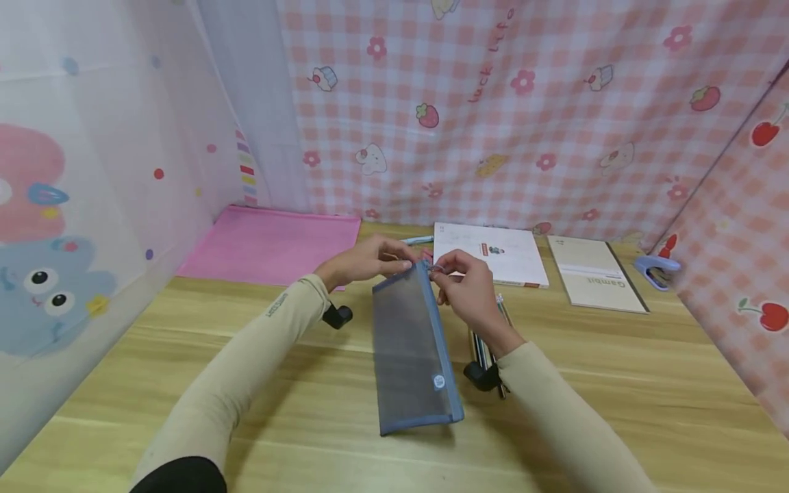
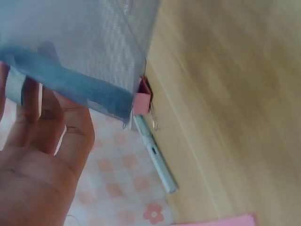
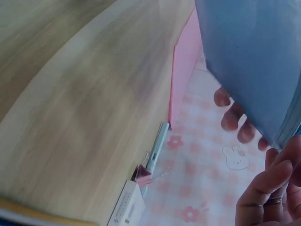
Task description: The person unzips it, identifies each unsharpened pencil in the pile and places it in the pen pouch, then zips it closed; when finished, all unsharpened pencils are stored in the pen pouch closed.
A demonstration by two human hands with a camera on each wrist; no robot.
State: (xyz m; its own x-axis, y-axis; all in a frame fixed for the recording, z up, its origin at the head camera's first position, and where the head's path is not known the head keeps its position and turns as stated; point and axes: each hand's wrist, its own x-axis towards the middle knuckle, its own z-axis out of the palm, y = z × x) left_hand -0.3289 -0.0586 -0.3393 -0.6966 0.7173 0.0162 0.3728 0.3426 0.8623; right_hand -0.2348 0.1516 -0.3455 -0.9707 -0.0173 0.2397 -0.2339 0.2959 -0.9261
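A grey-blue mesh zipper pouch (image 1: 403,349) is held up over the table, its zipper edge (image 1: 439,329) facing right. My left hand (image 1: 372,260) grips the pouch's far edge, the thumb on the near side. In the left wrist view, the fingers (image 2: 77,127) of that hand bend behind the blue border. With thumb and fingertips, my right hand (image 1: 468,287) pinches the zipper end at the far right corner. The right wrist view shows this pinch (image 3: 277,174) close up; the zipper pull itself is hidden by the fingers.
Behind lie a pink folder (image 1: 277,243), a light blue pen (image 1: 418,240), a pink binder clip (image 2: 142,101), a white notebook (image 1: 493,257) and a beige notebook (image 1: 594,274). Purple scissors (image 1: 657,271) lie far right. Several pencils (image 1: 483,349) lie under my right wrist. Printed curtains (image 1: 524,123) enclose the table.
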